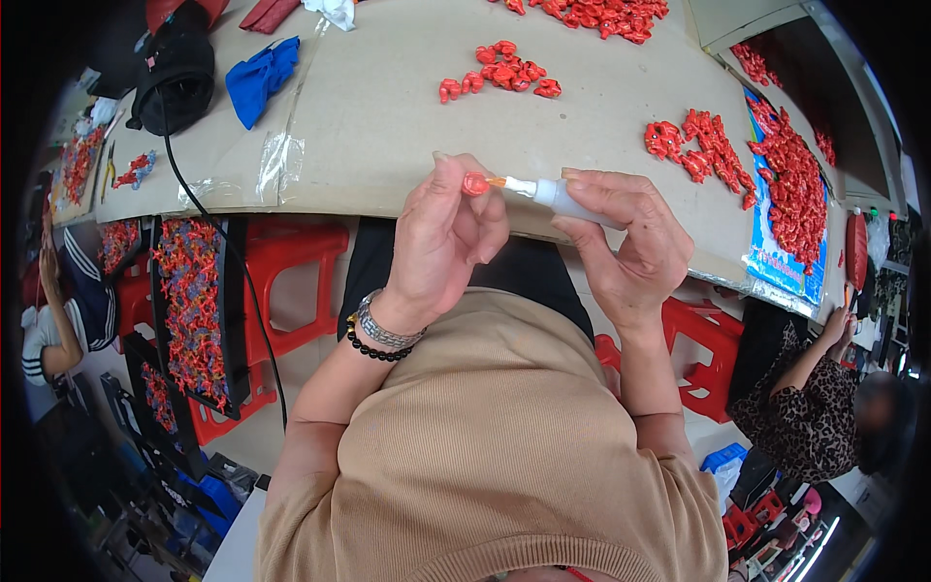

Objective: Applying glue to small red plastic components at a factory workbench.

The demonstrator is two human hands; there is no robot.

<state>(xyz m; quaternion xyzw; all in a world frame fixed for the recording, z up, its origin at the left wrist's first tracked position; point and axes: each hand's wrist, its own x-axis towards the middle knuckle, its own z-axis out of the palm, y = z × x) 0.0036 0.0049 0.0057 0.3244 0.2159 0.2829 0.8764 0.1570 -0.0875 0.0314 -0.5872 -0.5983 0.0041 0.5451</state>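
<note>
My left hand (436, 238) pinches a small round red piece (474, 183) between thumb and fingers, just above the table's near edge. My right hand (635, 238) grips a white squeeze bottle (551, 193), tilted almost flat. Its narrow amber tip points left and reaches the red piece; whether it touches or sits just short, I cannot tell. Farther back on the table lies a loose group of small glossy red pieces (514, 74). Another cluster of red pieces (713, 141) lies to the right of my right hand.
A large red heap (790, 184) covers a blue sheet (764, 254) at right. More red pieces (611, 15) lie at the far edge. Blue cloth (262, 81), a black bag (175, 82) and a cable (218, 228) are at left. Red stools (291, 281) and a filled tray (194, 315) stand below. Co-workers sit either side.
</note>
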